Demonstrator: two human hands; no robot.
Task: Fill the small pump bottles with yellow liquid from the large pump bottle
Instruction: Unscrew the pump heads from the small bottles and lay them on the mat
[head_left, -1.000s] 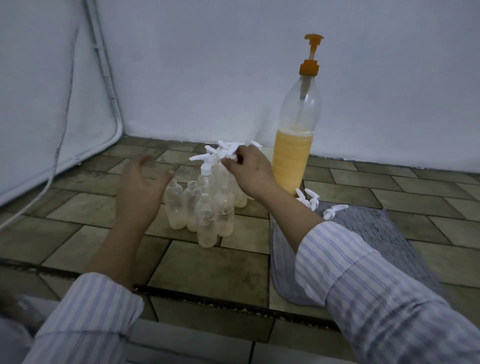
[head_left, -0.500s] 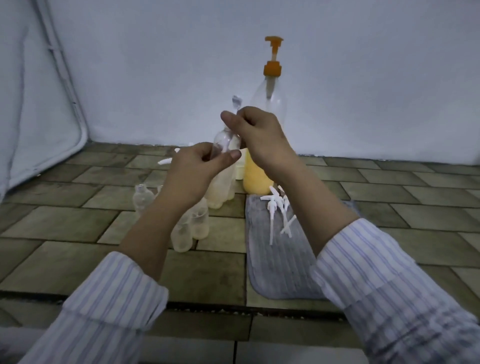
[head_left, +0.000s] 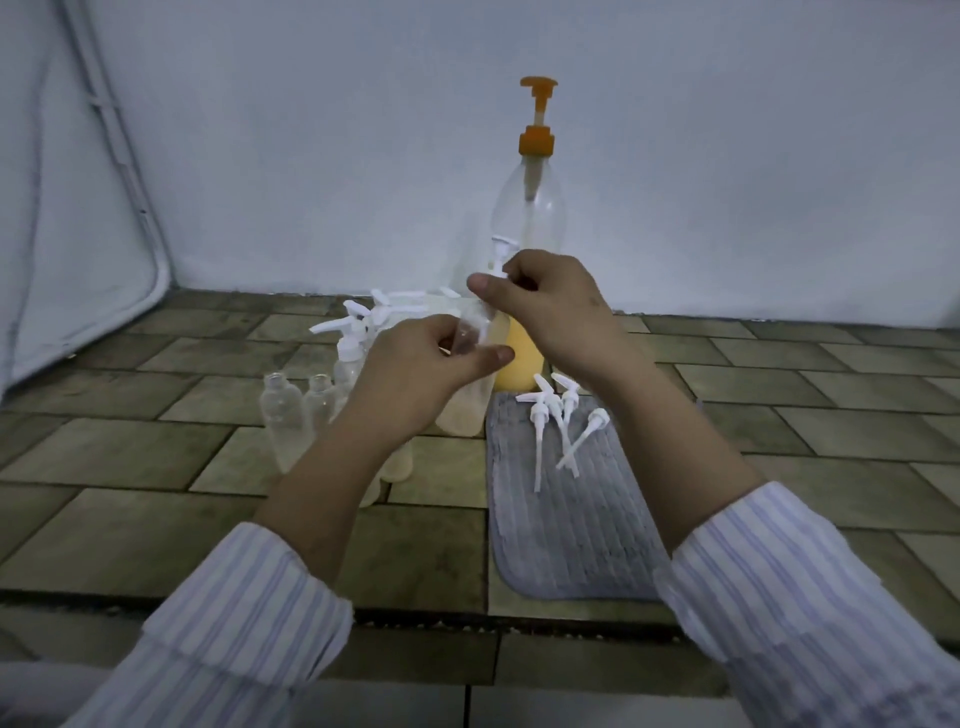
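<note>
The left hand (head_left: 415, 374) grips a small clear bottle (head_left: 470, 332) while the right hand (head_left: 556, 312) pinches its white pump (head_left: 500, 254). The large pump bottle (head_left: 527, 223) stands at 12 o'clock; 3 loose pumps (head_left: 558, 415) lie on a grey mat (head_left: 571, 519).

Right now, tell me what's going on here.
A person sitting at a tiled floor holds one small clear bottle up in the left hand, while the right hand pinches its white pump top. Behind stands the large orange-pump bottle, part full of yellow liquid. Loose white pumps lie on a grey mat; other small bottles stand at left, some uncapped.
</note>
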